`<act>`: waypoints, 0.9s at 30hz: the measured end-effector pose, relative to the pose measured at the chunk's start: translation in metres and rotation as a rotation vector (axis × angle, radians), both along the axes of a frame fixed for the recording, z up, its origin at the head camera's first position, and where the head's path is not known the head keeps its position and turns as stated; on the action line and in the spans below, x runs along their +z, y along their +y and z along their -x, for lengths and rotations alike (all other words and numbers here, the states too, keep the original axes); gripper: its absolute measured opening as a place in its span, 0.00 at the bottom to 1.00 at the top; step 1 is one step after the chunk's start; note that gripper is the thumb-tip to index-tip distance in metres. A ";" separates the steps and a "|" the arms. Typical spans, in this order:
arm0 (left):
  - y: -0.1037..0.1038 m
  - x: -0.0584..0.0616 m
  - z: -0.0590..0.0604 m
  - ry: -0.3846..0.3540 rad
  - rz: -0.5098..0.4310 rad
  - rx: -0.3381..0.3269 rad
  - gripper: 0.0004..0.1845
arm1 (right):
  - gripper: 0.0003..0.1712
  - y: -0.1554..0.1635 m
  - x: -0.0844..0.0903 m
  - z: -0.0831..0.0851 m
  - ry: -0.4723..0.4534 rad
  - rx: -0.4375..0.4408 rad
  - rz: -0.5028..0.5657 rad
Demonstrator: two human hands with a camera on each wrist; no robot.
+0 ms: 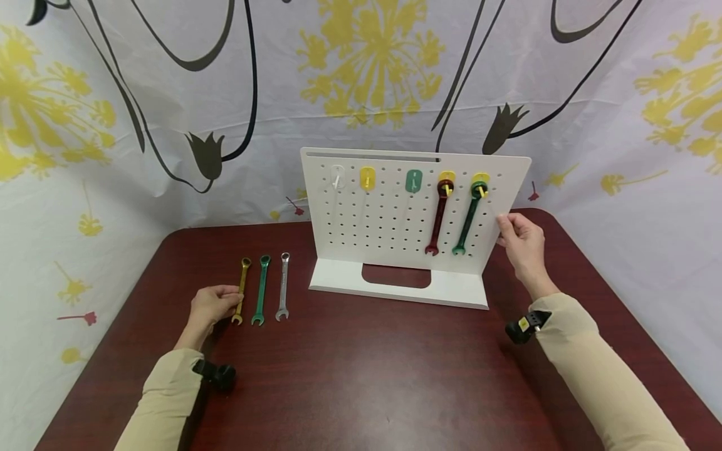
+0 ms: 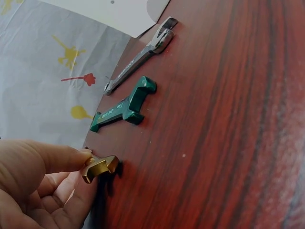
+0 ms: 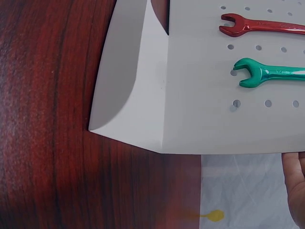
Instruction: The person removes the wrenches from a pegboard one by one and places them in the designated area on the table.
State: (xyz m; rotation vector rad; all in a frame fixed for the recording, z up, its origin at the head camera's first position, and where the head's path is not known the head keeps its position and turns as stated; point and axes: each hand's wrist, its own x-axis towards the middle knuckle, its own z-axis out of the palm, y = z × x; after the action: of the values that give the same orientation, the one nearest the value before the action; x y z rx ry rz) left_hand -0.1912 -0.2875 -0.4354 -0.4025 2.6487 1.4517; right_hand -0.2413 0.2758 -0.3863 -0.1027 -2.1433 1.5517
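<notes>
My left hand (image 1: 213, 308) pinches a gold combination wrench (image 1: 242, 288) between thumb and fingers near its open end; the left wrist view shows that gold jaw end close over the table. To its right lie a green wrench (image 1: 262, 289) and a silver wrench (image 1: 284, 287), side by side. My right hand (image 1: 523, 247) grips the right edge of a white pegboard stand (image 1: 372, 241), thumb in front and fingers partly hidden behind. From yellow hooks on the board hang a red wrench (image 1: 439, 218) and another green wrench (image 3: 281, 72), open ends down.
Left of the hung wrenches, the board carries a white hook (image 1: 337, 177), a yellow hook (image 1: 367, 178) and a green hook (image 1: 414, 181), all bare. The stand's base has a cut-out slot. A patterned cloth (image 1: 259, 131) hangs behind the dark red table (image 1: 361, 382).
</notes>
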 end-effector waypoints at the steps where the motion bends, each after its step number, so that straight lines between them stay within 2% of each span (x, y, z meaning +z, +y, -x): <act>1: 0.000 0.001 0.000 0.000 0.005 -0.002 0.19 | 0.11 0.000 0.000 0.000 0.000 0.003 0.003; 4: 0.001 0.002 -0.001 -0.001 0.020 -0.002 0.18 | 0.11 -0.003 0.006 -0.004 -0.002 0.014 0.013; 8: 0.001 0.004 -0.001 -0.008 0.037 -0.003 0.18 | 0.12 -0.003 0.006 -0.003 -0.013 0.014 0.012; 11: 0.000 0.004 -0.002 -0.010 0.045 -0.005 0.18 | 0.12 0.001 0.000 0.002 -0.023 0.003 0.001; 27: 0.000 0.001 0.000 0.014 0.093 -0.002 0.16 | 0.08 0.002 -0.002 0.002 -0.016 0.002 0.011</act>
State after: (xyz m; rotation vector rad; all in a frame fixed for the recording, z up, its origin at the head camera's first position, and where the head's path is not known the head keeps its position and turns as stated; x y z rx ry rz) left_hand -0.1913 -0.2877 -0.4345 -0.3993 2.7344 1.3392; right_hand -0.2438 0.2779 -0.3887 -0.1175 -2.1480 1.5685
